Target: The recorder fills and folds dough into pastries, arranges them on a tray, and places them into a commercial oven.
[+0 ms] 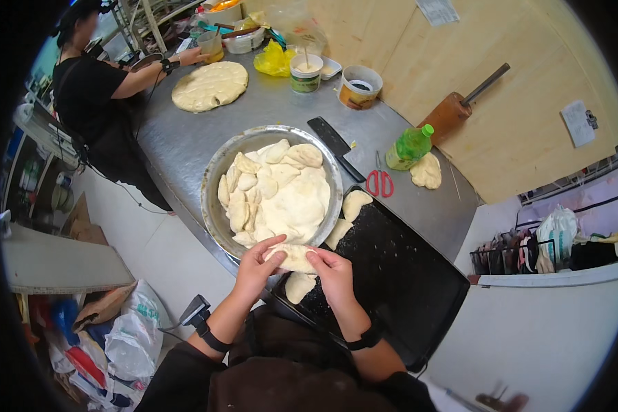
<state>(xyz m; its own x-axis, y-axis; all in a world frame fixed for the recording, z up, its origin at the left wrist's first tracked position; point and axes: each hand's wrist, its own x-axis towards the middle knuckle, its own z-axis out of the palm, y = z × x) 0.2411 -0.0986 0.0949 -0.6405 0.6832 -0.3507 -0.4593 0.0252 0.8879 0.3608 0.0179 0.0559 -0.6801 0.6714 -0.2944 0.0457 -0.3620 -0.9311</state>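
Note:
A piece of pale dough [292,258] is stretched between my left hand [260,262] and my right hand [333,270], both thumbs pressing on its top. Just beyond it, a round metal basin [209,190] holds many flattened dough pieces [288,190], heaped and overlapping. Under and to the right of my hands lies a black baking tray [396,273], dusted with flour. On the tray's left part rest a dough piece [299,287] close to my wrists, another dough piece [339,233] near the basin and a third dough piece [356,205] at the far corner.
A cleaver [330,136], red-handled scissors [379,180], a green bottle [409,147] and a dough lump [426,171] lie or stand on the metal table [283,105]. Tubs [359,87] line the wall. At the far left, a person [95,77] reaches over a large dough slab [210,86].

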